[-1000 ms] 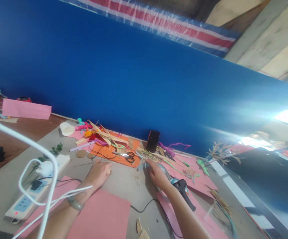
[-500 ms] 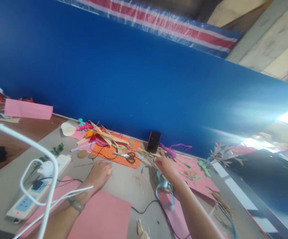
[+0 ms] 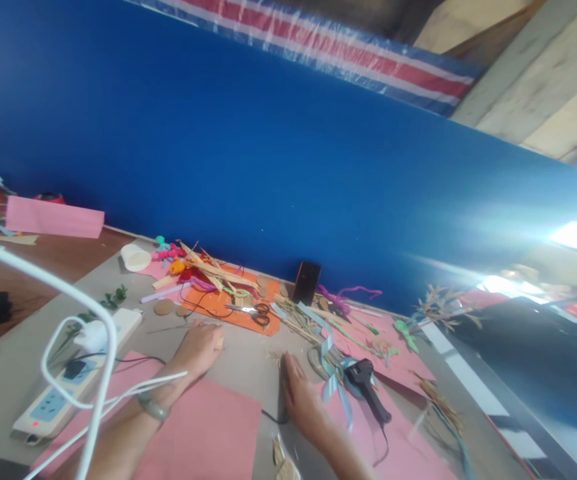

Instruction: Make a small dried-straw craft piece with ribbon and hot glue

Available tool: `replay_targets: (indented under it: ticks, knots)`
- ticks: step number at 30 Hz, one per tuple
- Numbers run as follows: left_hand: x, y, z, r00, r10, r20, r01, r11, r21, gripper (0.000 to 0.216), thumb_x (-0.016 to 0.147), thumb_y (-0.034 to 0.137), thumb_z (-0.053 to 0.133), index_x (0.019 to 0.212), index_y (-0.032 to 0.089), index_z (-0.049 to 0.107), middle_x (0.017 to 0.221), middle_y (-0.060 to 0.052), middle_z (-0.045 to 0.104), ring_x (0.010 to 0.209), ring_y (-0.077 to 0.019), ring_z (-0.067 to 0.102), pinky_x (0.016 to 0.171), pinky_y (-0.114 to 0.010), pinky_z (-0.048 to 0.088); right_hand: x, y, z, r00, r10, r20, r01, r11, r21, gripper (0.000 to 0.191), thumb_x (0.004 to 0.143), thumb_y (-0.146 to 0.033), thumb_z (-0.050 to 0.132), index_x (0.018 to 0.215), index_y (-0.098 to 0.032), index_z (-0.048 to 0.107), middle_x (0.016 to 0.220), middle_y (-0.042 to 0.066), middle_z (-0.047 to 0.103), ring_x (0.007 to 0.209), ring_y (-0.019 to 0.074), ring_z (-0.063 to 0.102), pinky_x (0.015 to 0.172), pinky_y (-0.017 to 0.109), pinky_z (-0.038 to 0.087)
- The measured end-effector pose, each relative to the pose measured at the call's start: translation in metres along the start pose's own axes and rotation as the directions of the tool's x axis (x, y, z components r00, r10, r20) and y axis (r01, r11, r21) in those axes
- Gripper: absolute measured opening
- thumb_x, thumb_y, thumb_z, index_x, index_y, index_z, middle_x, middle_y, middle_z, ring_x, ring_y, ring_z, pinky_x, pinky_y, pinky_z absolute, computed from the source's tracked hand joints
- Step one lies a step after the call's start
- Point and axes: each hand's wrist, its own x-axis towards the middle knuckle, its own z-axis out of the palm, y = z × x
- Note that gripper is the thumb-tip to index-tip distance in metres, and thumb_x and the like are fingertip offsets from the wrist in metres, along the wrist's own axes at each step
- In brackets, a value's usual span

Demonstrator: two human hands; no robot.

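Note:
My left hand (image 3: pixel 199 348) rests on the grey table (image 3: pixel 241 363) with its fingers curled in; a pale bit shows at the fingertips, too small to name. A bracelet (image 3: pixel 152 405) is on that wrist. My right hand (image 3: pixel 302 401) stands on its edge on the table, fingers stretched out and holding nothing. Just beyond its fingertips lie dry plant scraps (image 3: pixel 274 357). To its right are a black glue gun (image 3: pixel 367 387) and a light-blue ribbon (image 3: pixel 327 353). Scissors (image 3: pixel 258 313) with dark handles lie on an orange sheet (image 3: pixel 228 319) beyond both hands.
A power strip (image 3: pixel 51 400) and a white cable (image 3: pixel 111 353) occupy the left side. A phone (image 3: pixel 307 283) leans against the blue wall (image 3: pixel 268 167). Pink sheets (image 3: pixel 218 427), wooden discs (image 3: pixel 164 307), a white cup (image 3: pixel 135 257) and dried stems (image 3: pixel 443 307) lie around.
My right hand has drawn back toward me and left from the stems, its fingers now straightened. The glue gun has come into sight. My left hand has barely moved.

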Motion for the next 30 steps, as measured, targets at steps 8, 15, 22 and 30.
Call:
replay_targets:
  ticks: [8,15,22,30]
  knots:
    - [0.000,0.000,-0.005,1.000,-0.024,-0.014,0.024,1.000,-0.001,0.017,0.080,0.011,0.045,0.072,0.020,0.057,0.077,-0.003,0.069,0.077,-0.0190,0.059,0.083,-0.034,0.032,-0.005,-0.019,-0.036,0.999,-0.007,0.046,0.008,0.999,-0.037,0.033,0.076,-0.010,0.048,0.103,-0.019,0.064,0.106,0.011,0.067,0.099,0.0261,0.062,0.083,0.039,0.049]
    - [-0.002,0.004,-0.005,1.000,0.005,-0.004,-0.005,1.000,-0.013,0.019,0.080,0.009,0.044,0.071,0.020,0.057,0.073,-0.003,0.068,0.073,-0.0185,0.060,0.083,-0.034,0.032,0.016,-0.022,-0.021,0.989,-0.098,0.111,0.088,0.992,0.089,0.020,0.064,-0.001,0.049,0.064,-0.018,0.059,0.066,0.001,0.061,0.062,0.0148,0.057,0.057,0.023,0.042]
    - [-0.001,0.000,-0.006,1.000,-0.003,-0.020,0.003,1.000,-0.012,0.016,0.083,0.015,0.045,0.076,0.020,0.060,0.077,-0.004,0.069,0.079,-0.0204,0.061,0.084,-0.034,0.032,0.064,-0.022,-0.025,0.977,-0.213,-0.029,0.215,0.965,0.152,0.023,0.083,-0.014,0.049,0.102,-0.017,0.061,0.104,0.009,0.067,0.100,0.0214,0.060,0.089,0.034,0.047]
    - [0.000,0.000,-0.003,1.000,-0.019,-0.018,0.019,1.000,-0.015,0.020,0.083,0.014,0.042,0.074,0.020,0.058,0.075,-0.003,0.068,0.076,-0.0190,0.060,0.085,-0.034,0.032,0.065,-0.011,-0.017,0.926,-0.377,0.019,0.372,0.920,0.121,0.041,0.086,-0.014,0.045,0.124,-0.019,0.058,0.129,0.011,0.061,0.122,0.0242,0.053,0.106,0.042,0.039]
